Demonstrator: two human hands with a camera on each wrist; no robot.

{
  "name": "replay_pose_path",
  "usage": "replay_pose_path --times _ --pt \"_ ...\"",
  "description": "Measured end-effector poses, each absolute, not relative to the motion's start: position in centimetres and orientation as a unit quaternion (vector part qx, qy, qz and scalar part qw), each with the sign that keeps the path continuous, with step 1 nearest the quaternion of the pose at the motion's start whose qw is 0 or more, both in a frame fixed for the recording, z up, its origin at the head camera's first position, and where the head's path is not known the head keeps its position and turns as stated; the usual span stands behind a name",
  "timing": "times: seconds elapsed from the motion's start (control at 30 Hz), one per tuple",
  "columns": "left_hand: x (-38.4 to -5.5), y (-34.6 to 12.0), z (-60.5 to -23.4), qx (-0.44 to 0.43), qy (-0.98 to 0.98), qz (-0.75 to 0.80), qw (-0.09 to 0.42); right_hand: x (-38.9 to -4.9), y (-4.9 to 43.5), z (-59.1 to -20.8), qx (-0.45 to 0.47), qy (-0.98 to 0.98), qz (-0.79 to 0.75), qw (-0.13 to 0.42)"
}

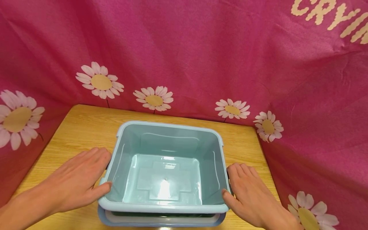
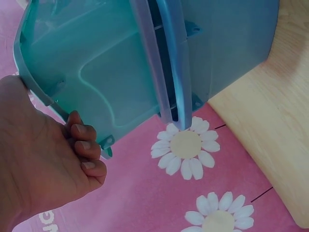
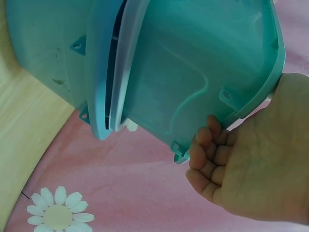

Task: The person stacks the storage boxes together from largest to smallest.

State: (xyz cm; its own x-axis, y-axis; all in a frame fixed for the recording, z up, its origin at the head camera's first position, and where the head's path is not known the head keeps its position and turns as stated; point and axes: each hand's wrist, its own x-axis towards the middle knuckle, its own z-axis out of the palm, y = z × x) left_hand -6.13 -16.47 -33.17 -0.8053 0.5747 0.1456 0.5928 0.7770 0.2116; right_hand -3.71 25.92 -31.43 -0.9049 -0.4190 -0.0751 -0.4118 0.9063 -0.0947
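Note:
An empty light teal plastic bin is between my two hands, its opening facing up. My left hand grips its left rim, thumb over the edge and fingers curled beneath, as the left wrist view shows. On the opposite side my right hand holds the right rim the same way, its fingers tucked under the edge. Below the teal bin stands a blue bin with a pale, lid-like piece at its top. A dark gap runs between that piece and the blue rim.
The bins are over a light wooden table. A pink cloth printed with white daisies hangs behind and along both sides of the table.

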Motion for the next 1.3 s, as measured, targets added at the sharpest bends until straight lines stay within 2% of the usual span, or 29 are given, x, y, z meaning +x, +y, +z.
replay_pose_path --times 0.17,0.47,0.87,1.3 --pt "-6.1 -16.5 -33.4 -0.308 -0.943 -0.125 0.035 -3.8 25.8 -31.7 -0.21 0.976 -0.037 0.048" --pt "-6.1 -16.6 -34.2 -0.323 -0.936 -0.127 0.064 -3.8 25.8 -32.3 -0.208 0.976 -0.039 0.055" --pt "-6.0 -16.4 -34.5 -0.296 -0.947 -0.125 0.017 -3.8 25.9 -33.1 -0.201 0.975 -0.05 0.083" --pt "-5.8 -16.5 -35.3 -0.3 -0.945 -0.125 0.028 -3.8 25.7 -33.9 -0.202 0.974 -0.05 0.085"
